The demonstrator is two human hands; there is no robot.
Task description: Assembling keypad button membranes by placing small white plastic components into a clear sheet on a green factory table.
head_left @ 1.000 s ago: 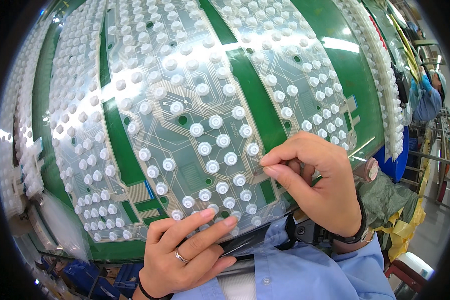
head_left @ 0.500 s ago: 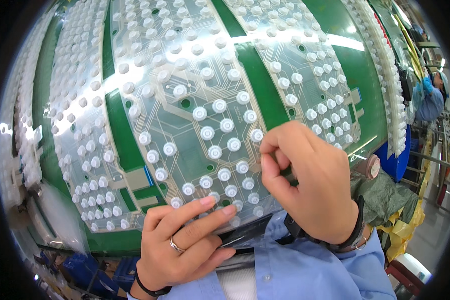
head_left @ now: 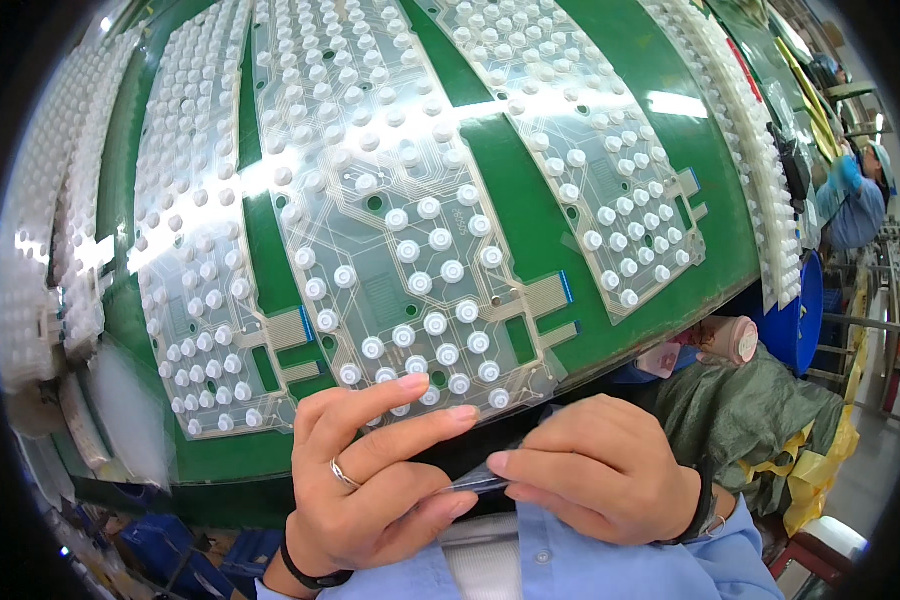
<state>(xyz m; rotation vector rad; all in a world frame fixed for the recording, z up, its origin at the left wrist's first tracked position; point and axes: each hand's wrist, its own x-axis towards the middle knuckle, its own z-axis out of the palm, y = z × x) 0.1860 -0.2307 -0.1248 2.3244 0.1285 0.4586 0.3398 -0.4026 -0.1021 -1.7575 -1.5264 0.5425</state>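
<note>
A clear keyboard membrane sheet (head_left: pixel 370 300) with rows of white rubber domes lies on the green tabletop. My left hand (head_left: pixel 370 480), with a ring on one finger, rests at its near edge, index and middle fingers stretched over the lowest domes. Its thumb and lower fingers pinch a small piece of clear film (head_left: pixel 482 480) off the table's edge. From the right, my right hand (head_left: pixel 605 468) pinches the same film between thumb and fingertips. A ribbon tail (head_left: pixel 538 298) with a blue tip sticks out from the sheet's right side.
Similar membranes lie left (head_left: pixel 195 300) and right (head_left: pixel 625 220). Stacked dome sheets line the far left (head_left: pixel 70 240) and far right (head_left: pixel 745 170). Past the table's right edge are a pink roll (head_left: pixel 735 340), grey-green plastic (head_left: pixel 750 410) and a blue bin (head_left: pixel 810 310). A person (head_left: pixel 855 200) is farther back.
My right hand has moved down from the sheet's right side to the film at my left hand, uncovering the ribbon tail. My left hand stays near the sheet's edge. The view has shifted slightly.
</note>
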